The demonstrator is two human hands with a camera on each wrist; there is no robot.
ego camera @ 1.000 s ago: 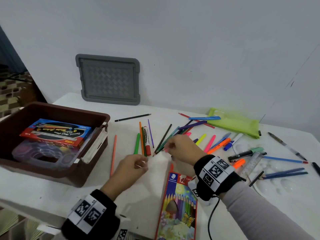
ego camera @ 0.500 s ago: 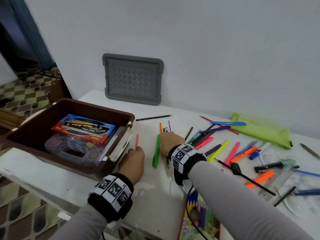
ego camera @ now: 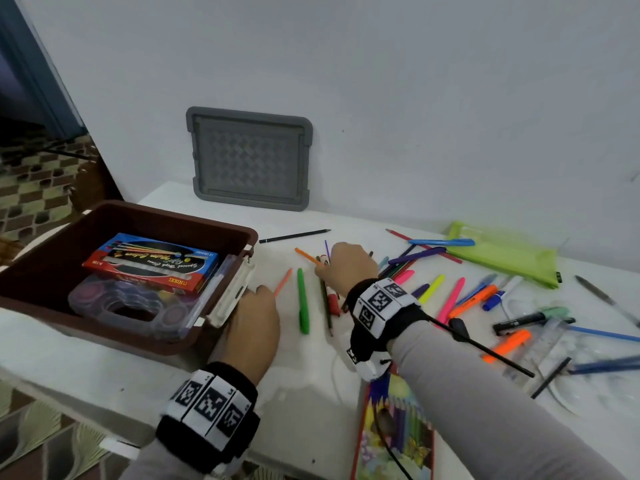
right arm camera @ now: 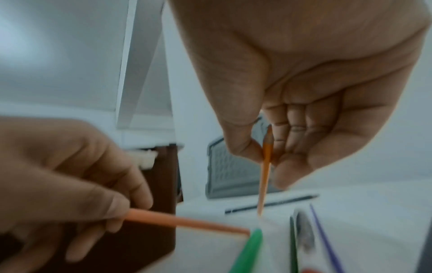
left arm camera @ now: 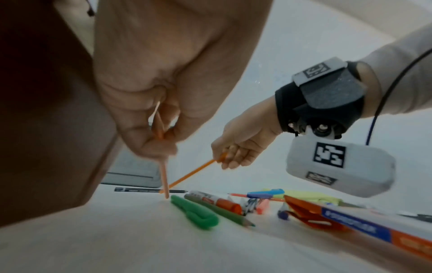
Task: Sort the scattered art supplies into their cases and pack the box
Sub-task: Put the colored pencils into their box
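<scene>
Pinching a salmon pencil (left arm camera: 163, 173) between thumb and curled fingers, the left hand (ego camera: 254, 327) holds it tilted, its far end down on the table (ego camera: 311, 393) just beyond the fingertips. That far end touches the tip of a green pen (ego camera: 303, 303), which lies flat just to the right of the left fingers. The right hand (ego camera: 349, 268) pinches an orange pencil (ego camera: 306, 255) between thumb and forefinger; the shaft slants away to the left of its fingers, the far end low near the table, and the other fingers curl loosely beside it. Under and just behind the right fingers lie a dark green pencil (left arm camera: 224, 214) and a red-capped marker (left arm camera: 215, 200), side by side. A thin purple pencil (ego camera: 327, 248) pokes out beyond the right knuckles. A black pencil (ego camera: 294, 235) lies farther out past both sets of fingertips, near the wall. The brown box (ego camera: 239, 233) stands just left of the left hand, with a flat paint pack (ego camera: 152, 265) and a clear case (ego camera: 114, 303) inside. The pencil case (ego camera: 391, 438) with the colourful print lies near the table edge, below the right wrist. Right of the right hand the other pens and markers lie scattered, with a lime pouch (ego camera: 502, 254) beyond them. A grey lid (ego camera: 249, 157) leans on the wall well past the fingers.
</scene>
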